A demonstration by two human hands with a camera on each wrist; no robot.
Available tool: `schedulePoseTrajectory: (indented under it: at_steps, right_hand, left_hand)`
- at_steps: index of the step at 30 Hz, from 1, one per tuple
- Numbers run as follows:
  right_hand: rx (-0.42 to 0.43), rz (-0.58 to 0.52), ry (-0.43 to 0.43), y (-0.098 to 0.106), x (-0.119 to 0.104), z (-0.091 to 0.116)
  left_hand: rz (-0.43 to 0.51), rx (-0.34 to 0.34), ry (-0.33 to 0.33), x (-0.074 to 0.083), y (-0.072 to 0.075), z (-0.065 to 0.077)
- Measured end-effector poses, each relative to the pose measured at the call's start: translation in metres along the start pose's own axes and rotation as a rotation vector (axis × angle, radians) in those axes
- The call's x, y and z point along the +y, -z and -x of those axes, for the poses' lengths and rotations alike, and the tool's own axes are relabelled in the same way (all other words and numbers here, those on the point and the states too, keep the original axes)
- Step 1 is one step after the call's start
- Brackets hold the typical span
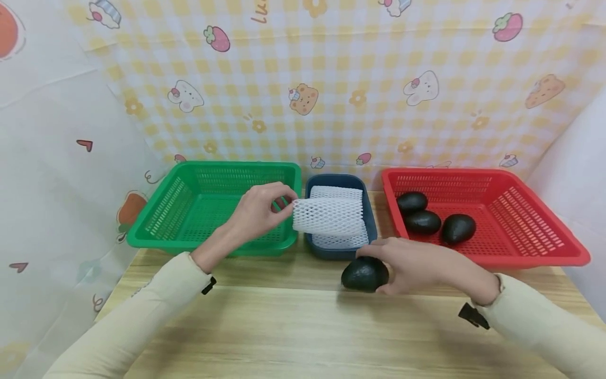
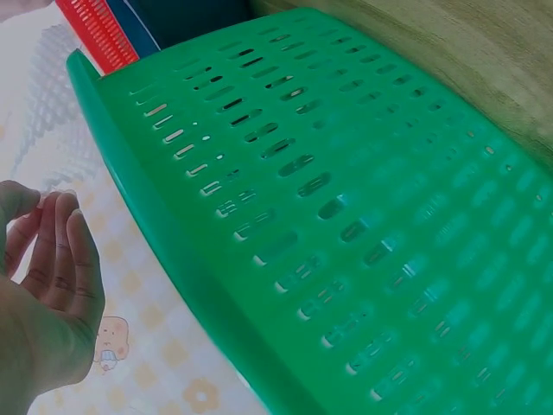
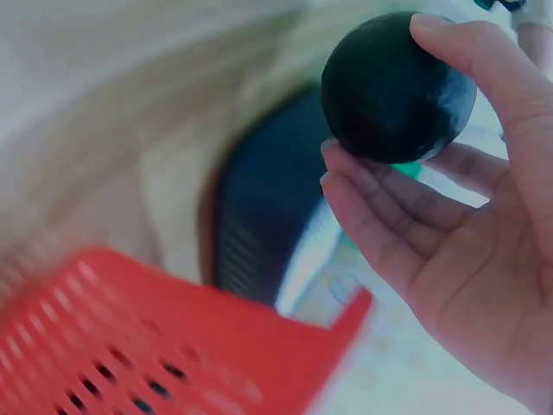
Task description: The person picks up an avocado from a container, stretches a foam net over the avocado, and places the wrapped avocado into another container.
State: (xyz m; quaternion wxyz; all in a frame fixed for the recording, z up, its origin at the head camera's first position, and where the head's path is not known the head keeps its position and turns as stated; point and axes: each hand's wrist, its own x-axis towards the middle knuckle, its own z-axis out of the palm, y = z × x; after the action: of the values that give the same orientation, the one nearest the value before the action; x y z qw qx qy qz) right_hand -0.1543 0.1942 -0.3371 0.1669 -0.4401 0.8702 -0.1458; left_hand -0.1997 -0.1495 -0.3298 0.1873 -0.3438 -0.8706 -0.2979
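Between thumb and fingertips my left hand (image 1: 262, 208) pinches the left end of a white foam net sleeve (image 1: 329, 217). That sleeve is held above a dark blue basket (image 1: 341, 181) where more white foam nets (image 1: 338, 241) lie. My right hand (image 1: 412, 266) grips a dark avocado (image 1: 363, 274) over the table, just in front of the blue basket. In the right wrist view, thumb and fingers hold the avocado (image 3: 393, 91) by its sides. The left wrist view shows the left hand (image 2: 56, 294) with its fingertips meeting the thumb; the net there is pale and blurred.
A green basket (image 1: 213, 245) stands at the left, with nothing seen inside. On the right, a red basket (image 1: 521, 260) holds several avocados (image 1: 458, 228). All sit on a wooden table (image 1: 284, 331) before a patterned cloth (image 1: 265, 95).
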Motion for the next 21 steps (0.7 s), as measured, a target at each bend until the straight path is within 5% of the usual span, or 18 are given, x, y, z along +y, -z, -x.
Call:
schedulePoseTrajectory:
  at_steps: [12, 21]
  right_hand:
    - [0.136, 0.048, -0.028, 0.051, 0.019, 0.022]
    - [0.263, 0.072, -0.08, 0.06, 0.043, 0.024]
  left_hand:
    - [0.025, 0.009, 0.006, 0.001, 0.001, 0.0]
    - [0.044, 0.008, 0.007, 0.001, 0.001, 0.001]
